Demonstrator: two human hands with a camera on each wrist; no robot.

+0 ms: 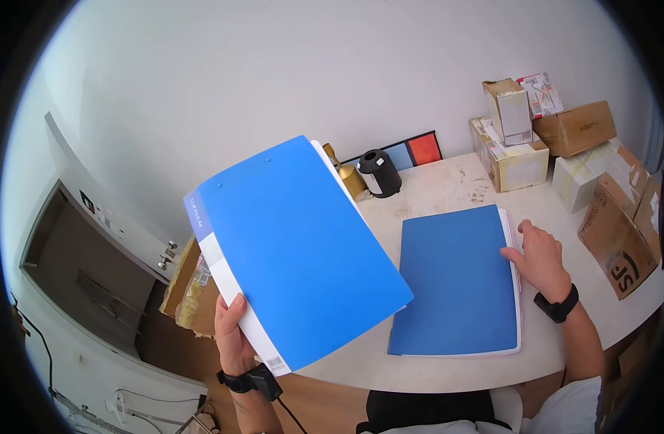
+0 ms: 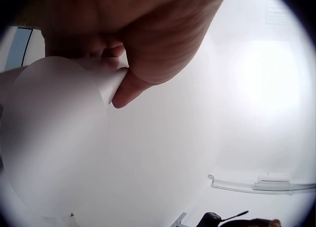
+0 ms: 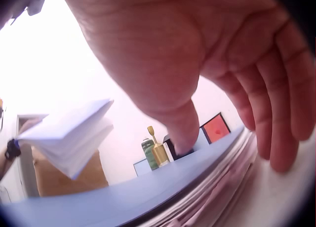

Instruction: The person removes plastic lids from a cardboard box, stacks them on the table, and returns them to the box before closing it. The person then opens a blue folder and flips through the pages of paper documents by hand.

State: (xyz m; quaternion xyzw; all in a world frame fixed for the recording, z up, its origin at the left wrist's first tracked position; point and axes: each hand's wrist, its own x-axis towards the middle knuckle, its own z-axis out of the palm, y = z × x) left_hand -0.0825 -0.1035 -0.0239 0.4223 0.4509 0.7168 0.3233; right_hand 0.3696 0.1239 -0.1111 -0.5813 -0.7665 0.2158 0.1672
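Observation:
My left hand [image 1: 234, 334] grips a bright blue clip file [image 1: 306, 253] by its white spine, thumb on the front. The file is tilted in the air, over the table's left side. In the left wrist view, the thumb and fingers of the left hand [image 2: 148, 34] pinch a pale, curved sheet [image 2: 54, 138]. A second, darker blue folder [image 1: 455, 282] lies closed on the table, papers showing along its right edge. Beside that edge is my right hand [image 1: 543, 257], fingers relaxed and holding nothing. The right wrist view shows its thumb above the folder [image 3: 98, 200] and its fingers past the paper edges.
Cardboard boxes [image 1: 520, 166] are stacked at the back right of the white table [image 1: 433, 189], with an open carton [image 1: 618, 239] near the right edge. A black canister [image 1: 379, 173] and a gold bottle [image 1: 351, 181] stand at the back. Left of the table is another carton [image 1: 191, 289].

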